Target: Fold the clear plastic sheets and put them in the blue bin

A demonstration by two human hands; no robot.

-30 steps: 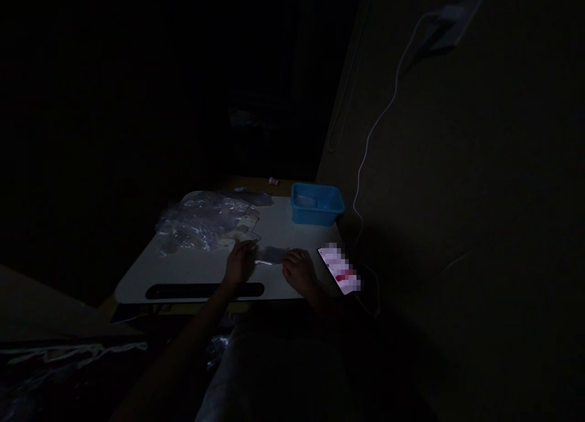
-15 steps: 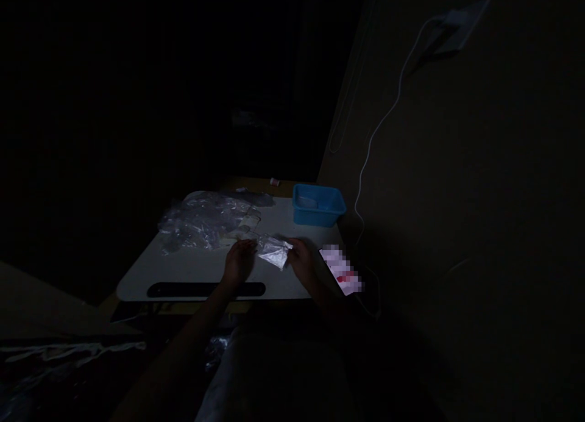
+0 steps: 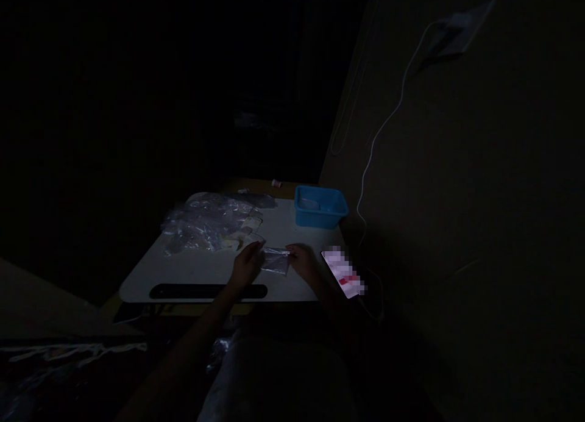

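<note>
A small clear plastic packet (image 3: pixel 275 260) is stretched between my two hands above the white table (image 3: pixel 183 269). Its left edge is pinched by my left hand (image 3: pixel 248 263). At its upper right corner the fingers of my right hand (image 3: pixel 301 260) are closed on it. Crumpled clear plastic bags (image 3: pixel 208 221) lie in a heap on the left part of the table, with some pale pieces (image 3: pixel 249 225) at the heap's right side. The room is dark, so fine details of the packet do not show.
A blue basket (image 3: pixel 321 218) stands at the table's back right. A lit phone (image 3: pixel 342 272) lies at the right edge, near a white cable (image 3: pixel 388 114) running down the wall. A dark strip (image 3: pixel 208 291) lines the front edge. A small bottle (image 3: pixel 276 183) sits behind.
My left hand has moved right and now holds the packet's left edge; before, it was just apart from it. The packet has turned flatter and looks less bright.
</note>
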